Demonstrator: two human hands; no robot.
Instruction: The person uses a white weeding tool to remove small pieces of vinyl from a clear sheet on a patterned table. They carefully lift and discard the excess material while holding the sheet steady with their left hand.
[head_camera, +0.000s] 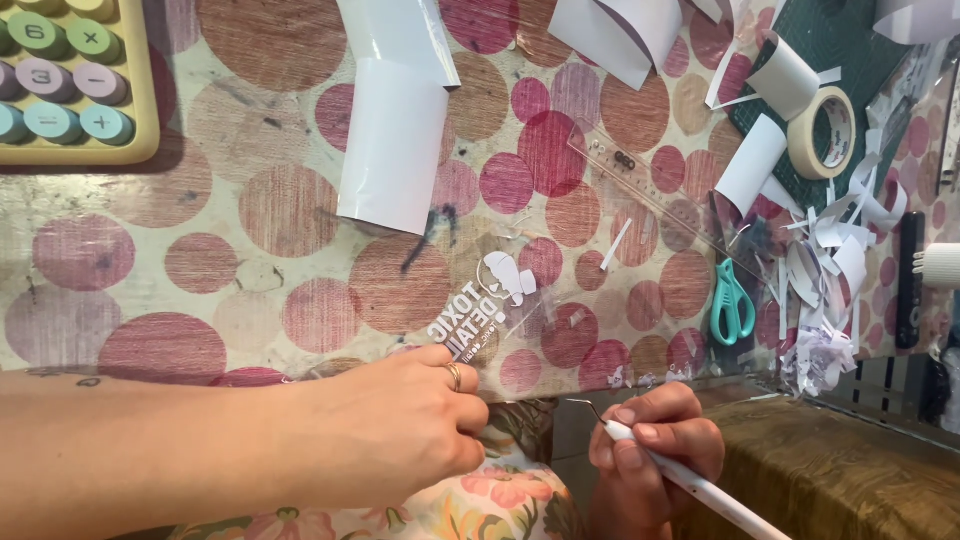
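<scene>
**Sticker edge hidden under your left hand**

Your right hand grips a white hooked tool, its end cut off below. Your left hand pinches the clear sticker sheet at the tabletop edge, fingertips hidden. Farther off, teal scissors lie by paper scraps.

1. The decal is a clear sheet with white lettering and a small white figure. It lies flat on the spotted table at the near edge, about the middle of the scene. My left hand touches its near end, so that part is hidden.
2. The tool is a slim white pen-shaped stick with a thin hooked metal tip. I hold it in my right hand, below the table edge, tip pointing far-left, handle slanting near-right.
</scene>
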